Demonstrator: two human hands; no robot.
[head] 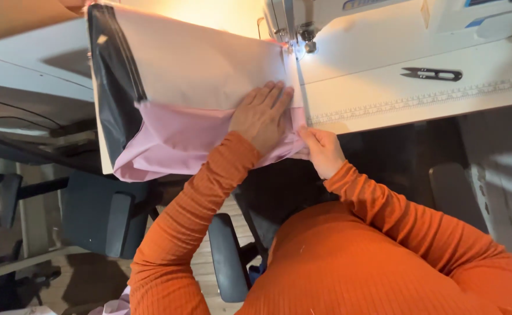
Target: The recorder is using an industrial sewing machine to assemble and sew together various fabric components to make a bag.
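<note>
Pink fabric (174, 140) at needle (298, 49), 12 o'clock; seam barely begun | left hand (260, 116) flat, pressing | right hand (321, 150) pinching edge

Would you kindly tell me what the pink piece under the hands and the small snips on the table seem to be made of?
Pink piece: probably thin woven fabric, matte; it folds and drapes softly off the table edge. Snips: likely metal, dark and dull; thin rigid blades.

- One view only, from a camera worn on the person's head, above and behind the shoulders.
- It faces steeply down and forward over the orange sleeves.
- It sits close: the left hand (261, 115) lies mid-frame, the desk (384, 81) just beyond and to the right of it.
</note>
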